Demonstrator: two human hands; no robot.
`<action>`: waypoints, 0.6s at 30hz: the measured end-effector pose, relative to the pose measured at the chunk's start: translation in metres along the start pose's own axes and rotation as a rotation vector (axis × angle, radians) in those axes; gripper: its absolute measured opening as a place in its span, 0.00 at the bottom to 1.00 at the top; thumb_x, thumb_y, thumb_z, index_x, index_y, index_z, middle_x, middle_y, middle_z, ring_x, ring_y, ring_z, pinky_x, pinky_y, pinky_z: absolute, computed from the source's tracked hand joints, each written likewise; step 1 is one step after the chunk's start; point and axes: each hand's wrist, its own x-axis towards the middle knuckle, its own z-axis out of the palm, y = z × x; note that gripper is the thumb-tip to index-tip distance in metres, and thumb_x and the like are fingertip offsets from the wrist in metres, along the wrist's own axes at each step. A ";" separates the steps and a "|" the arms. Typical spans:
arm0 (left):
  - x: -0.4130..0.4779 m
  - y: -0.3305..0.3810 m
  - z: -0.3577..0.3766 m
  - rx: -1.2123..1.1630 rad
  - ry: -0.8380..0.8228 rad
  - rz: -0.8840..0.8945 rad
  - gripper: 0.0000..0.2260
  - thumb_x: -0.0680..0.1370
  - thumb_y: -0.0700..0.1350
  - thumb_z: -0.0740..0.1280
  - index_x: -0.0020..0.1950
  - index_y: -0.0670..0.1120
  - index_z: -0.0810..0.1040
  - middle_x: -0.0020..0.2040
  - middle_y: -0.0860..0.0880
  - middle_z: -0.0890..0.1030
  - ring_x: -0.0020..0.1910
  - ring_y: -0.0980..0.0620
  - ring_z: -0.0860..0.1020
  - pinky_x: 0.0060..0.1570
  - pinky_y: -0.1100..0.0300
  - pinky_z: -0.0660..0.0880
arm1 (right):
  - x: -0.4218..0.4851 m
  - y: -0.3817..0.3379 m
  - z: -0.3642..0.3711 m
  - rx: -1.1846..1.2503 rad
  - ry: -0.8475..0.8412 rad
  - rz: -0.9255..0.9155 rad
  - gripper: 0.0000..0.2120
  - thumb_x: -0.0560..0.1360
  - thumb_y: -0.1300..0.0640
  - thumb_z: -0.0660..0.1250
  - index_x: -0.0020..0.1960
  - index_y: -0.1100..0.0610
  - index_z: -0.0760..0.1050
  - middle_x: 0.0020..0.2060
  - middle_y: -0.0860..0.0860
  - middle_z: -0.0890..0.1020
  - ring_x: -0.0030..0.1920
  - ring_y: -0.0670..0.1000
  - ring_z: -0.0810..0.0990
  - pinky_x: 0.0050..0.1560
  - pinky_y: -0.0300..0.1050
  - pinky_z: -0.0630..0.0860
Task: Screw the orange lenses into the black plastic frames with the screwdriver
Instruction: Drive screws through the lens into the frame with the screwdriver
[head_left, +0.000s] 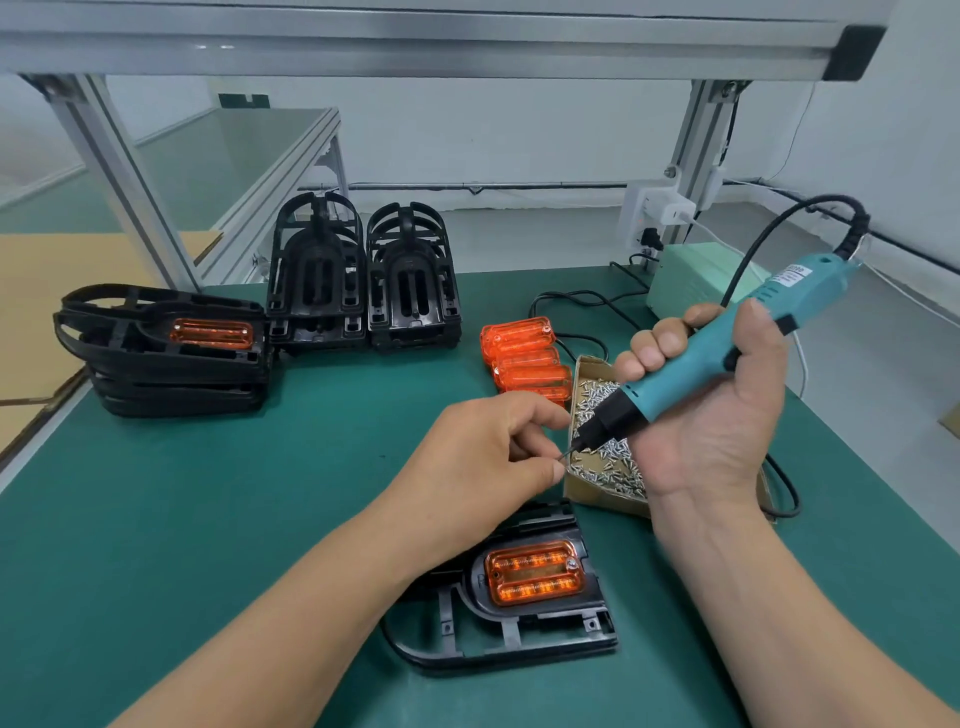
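Observation:
A black plastic frame (519, 639) lies on the green mat near me with an orange lens (535, 571) seated in it; a screw head shows at the lens's upper right corner. My right hand (711, 395) grips the teal electric screwdriver (727, 343), its tip pointing down-left. My left hand (488, 457) pinches a small screw (563, 455) at the bit's tip, just above the frame. A cardboard box of screws (608, 467) sits beside both hands.
Loose orange lenses (524, 358) lie stacked behind the box. Two upright stacks of empty black frames (358, 286) stand at the back. At the left is a flat stack of frames (161, 353) topped by a lens. The screwdriver's power supply (696, 275) and cables sit back right.

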 end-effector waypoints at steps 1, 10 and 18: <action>0.000 0.000 0.001 -0.003 0.003 0.006 0.16 0.77 0.42 0.77 0.59 0.59 0.83 0.45 0.60 0.86 0.45 0.59 0.84 0.52 0.60 0.81 | 0.001 0.001 -0.001 0.013 0.037 0.007 0.13 0.83 0.45 0.64 0.48 0.55 0.73 0.37 0.52 0.70 0.36 0.51 0.70 0.39 0.46 0.72; 0.001 -0.001 -0.002 -0.053 -0.071 -0.011 0.15 0.77 0.49 0.77 0.63 0.59 0.81 0.47 0.60 0.87 0.48 0.59 0.85 0.54 0.58 0.81 | 0.001 0.007 -0.001 0.042 0.105 0.062 0.15 0.83 0.45 0.66 0.47 0.56 0.74 0.36 0.52 0.70 0.35 0.51 0.70 0.37 0.45 0.72; 0.009 -0.008 -0.053 0.179 -0.273 -0.142 0.12 0.76 0.56 0.67 0.58 0.58 0.84 0.47 0.58 0.86 0.45 0.61 0.83 0.47 0.62 0.78 | -0.004 0.009 0.002 0.051 0.062 0.126 0.15 0.82 0.44 0.65 0.47 0.55 0.74 0.36 0.51 0.71 0.34 0.50 0.70 0.36 0.43 0.71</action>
